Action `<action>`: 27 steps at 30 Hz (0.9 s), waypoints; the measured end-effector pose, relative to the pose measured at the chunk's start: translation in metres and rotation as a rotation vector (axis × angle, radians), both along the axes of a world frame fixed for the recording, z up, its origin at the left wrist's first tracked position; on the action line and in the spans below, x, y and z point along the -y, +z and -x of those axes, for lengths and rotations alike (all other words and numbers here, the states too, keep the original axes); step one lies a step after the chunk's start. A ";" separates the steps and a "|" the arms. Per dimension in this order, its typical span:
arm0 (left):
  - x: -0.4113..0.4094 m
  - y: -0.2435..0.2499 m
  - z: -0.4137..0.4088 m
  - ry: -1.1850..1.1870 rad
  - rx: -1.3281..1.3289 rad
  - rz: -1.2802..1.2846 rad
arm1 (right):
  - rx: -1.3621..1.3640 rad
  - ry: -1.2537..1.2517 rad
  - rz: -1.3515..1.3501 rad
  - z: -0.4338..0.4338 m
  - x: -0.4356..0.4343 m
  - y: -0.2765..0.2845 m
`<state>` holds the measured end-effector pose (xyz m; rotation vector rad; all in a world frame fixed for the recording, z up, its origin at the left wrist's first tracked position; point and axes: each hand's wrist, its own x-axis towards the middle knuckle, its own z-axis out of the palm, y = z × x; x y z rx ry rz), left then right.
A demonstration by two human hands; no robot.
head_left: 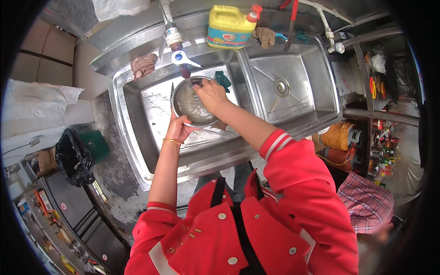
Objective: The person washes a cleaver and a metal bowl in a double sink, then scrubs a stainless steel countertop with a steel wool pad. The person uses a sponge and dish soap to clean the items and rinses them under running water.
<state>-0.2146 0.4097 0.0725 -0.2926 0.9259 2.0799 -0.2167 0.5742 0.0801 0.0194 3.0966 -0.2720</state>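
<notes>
A round metal bowl (192, 99) with cloudy water in it is held over the left basin (151, 103) of a stainless steel double sink. My left hand (180, 127) grips its near left side, thumb over the rim. My right hand (211, 94) reaches over the far right rim, fingertips inside the bowl; whether they pinch anything is hidden. Just beyond the bowl is a faucet (185, 70) with a blue-and-white lever (184, 59), its stream falling into the bowl. A dark green scouring pad (222, 80) shows right of the bowl. Something brown (220, 124) lies partly hidden below it.
A yellow detergent jug (228, 29) stands on the back ledge beside a brown rag (264, 37) and red-handled tongs (292, 25). Another brown cloth (143, 66) drapes over the back left rim. The right basin (288, 103) has a drain (281, 87). A green bin (94, 144) stands left.
</notes>
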 end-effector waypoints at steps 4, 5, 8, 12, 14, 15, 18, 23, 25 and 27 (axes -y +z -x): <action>0.000 0.005 0.001 0.019 -0.047 -0.009 | 0.224 -0.187 0.365 -0.017 0.013 0.011; -0.001 0.009 0.001 0.025 -0.053 -0.010 | 0.185 -0.208 0.462 -0.018 0.017 0.009; 0.000 -0.009 0.000 -0.031 0.004 -0.007 | -0.011 -0.327 0.738 -0.013 0.037 -0.007; -0.002 -0.002 0.005 -0.050 -0.043 -0.015 | -0.042 -0.523 0.953 0.008 0.052 -0.015; 0.003 -0.003 0.011 -0.055 -0.099 -0.006 | 0.063 -0.435 1.038 0.005 0.053 -0.013; 0.007 -0.004 0.014 -0.044 -0.088 -0.049 | 0.119 -0.388 1.079 0.004 0.053 -0.012; 0.011 -0.006 0.020 0.016 -0.004 -0.082 | 0.212 -0.215 1.149 0.000 0.047 -0.022; 0.012 0.002 0.019 0.051 -0.111 0.056 | 0.299 0.103 0.559 -0.006 0.017 -0.004; 0.013 0.000 0.018 0.027 -0.158 0.019 | 0.201 0.066 0.337 -0.009 0.013 0.010; 0.013 0.004 0.019 0.034 -0.124 0.033 | 0.103 0.052 0.194 -0.008 0.013 0.013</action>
